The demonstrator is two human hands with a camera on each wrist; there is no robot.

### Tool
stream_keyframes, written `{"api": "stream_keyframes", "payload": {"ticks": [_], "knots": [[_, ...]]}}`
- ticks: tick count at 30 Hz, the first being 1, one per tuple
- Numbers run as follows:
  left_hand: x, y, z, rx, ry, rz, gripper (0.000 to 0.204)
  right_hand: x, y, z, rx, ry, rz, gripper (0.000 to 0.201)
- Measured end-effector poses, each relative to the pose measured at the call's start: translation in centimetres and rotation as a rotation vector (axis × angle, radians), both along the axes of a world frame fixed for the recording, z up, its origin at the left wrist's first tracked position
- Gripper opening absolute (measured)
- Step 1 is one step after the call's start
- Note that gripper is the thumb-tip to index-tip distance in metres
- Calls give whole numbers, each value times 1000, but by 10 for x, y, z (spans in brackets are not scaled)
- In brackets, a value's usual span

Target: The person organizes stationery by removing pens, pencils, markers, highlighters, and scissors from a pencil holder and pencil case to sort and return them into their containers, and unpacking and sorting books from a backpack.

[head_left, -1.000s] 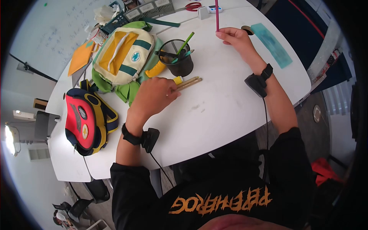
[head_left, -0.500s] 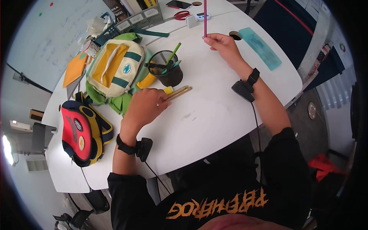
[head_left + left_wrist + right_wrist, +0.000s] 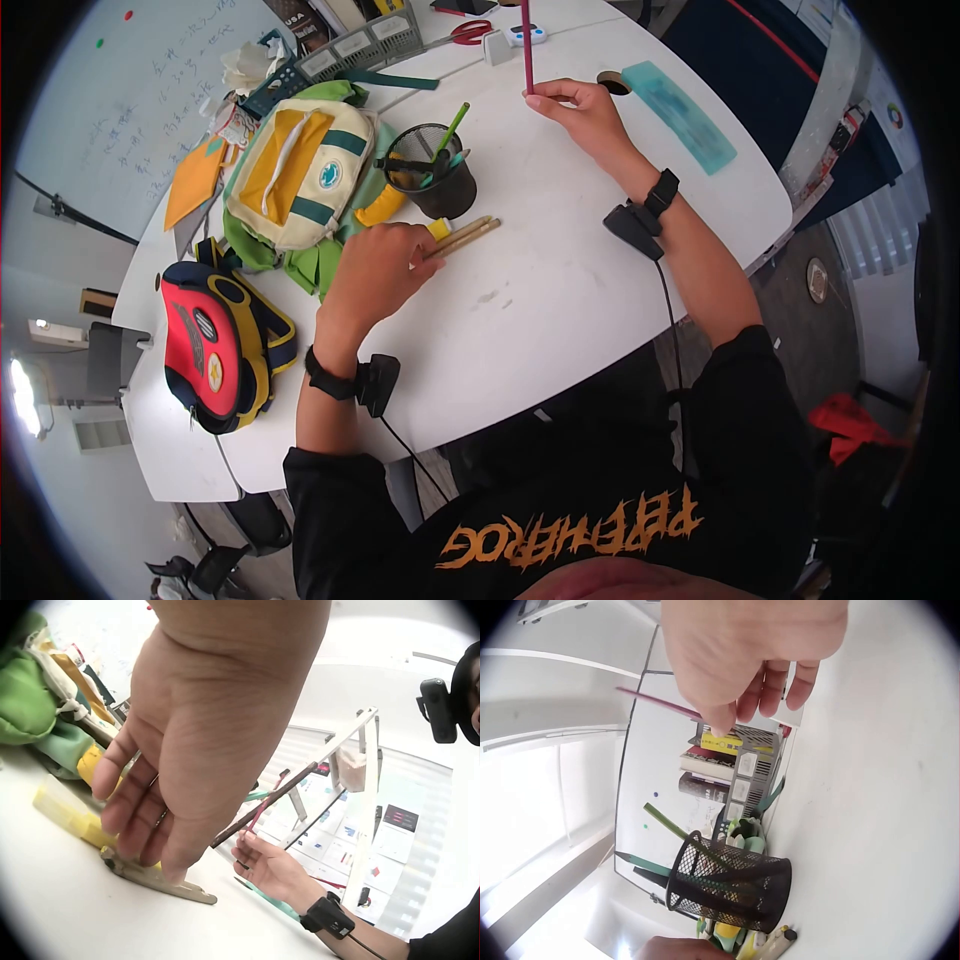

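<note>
My right hand [image 3: 590,115] is raised over the far side of the table and pinches the lower end of a purple-pink pencil [image 3: 529,50], which stands upright. My left hand [image 3: 375,275] is low at the table, with two beige pen-like sticks [image 3: 468,236] between its thumb and fingers. In the left wrist view the thumb overlaps a beige stick [image 3: 150,881] near the tabletop. A yellow tube [image 3: 439,229] lies beside the sticks. Just beyond them stands a black mesh pen cup [image 3: 450,190] holding a green pencil [image 3: 453,130] and several other pens.
A cream and green backpack [image 3: 300,180] lies behind the left hand, with a red and navy bag [image 3: 215,350] nearer the left edge. A teal strip [image 3: 680,115] lies at the right. Grey crates [image 3: 360,50], red scissors [image 3: 472,33] and an orange envelope [image 3: 195,182] sit at the back.
The head view has shifted, so the table scene sits a little lower and farther left. Both hands keep their places, the pencil still upright in the right one.
</note>
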State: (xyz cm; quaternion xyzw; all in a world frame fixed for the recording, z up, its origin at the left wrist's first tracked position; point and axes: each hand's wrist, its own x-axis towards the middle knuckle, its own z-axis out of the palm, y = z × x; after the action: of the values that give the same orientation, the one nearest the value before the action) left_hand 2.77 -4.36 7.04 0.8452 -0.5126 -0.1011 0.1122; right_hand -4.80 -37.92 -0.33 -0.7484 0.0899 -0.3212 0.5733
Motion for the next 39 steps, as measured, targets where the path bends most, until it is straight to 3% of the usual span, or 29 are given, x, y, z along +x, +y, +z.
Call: {"api": "stream_keyframes", "payload": {"ticks": [9, 11, 14, 19, 21, 24, 33, 39], "knots": [[3, -1, -5, -3, -62, 13, 17, -7, 5, 12, -139, 92, -9, 28], [2, 0, -7, 4, -58, 27, 17, -8, 6, 15, -323, 65, -73, 26], [4, 0, -10, -1, -64, 23, 17, -8, 7, 17, -408, -11, -86, 24], [6, 1, -14, 52, -89, 2, 18, -9, 5, 24, -350, -88, 51, 19], [6, 2, -14, 59, -103, 1, 18, -9, 4, 26, -200, -191, 168, 16], [5, 1, -13, 72, -116, 0, 18, -14, 8, 36, -95, -260, 173, 15], [5, 1, -10, 79, -64, 5, 20, -13, 29, 44, -138, -378, 105, 21], [2, -2, -6, 93, 10, 17, 20, -12, 44, 37, -313, -268, 107, 21]]}}
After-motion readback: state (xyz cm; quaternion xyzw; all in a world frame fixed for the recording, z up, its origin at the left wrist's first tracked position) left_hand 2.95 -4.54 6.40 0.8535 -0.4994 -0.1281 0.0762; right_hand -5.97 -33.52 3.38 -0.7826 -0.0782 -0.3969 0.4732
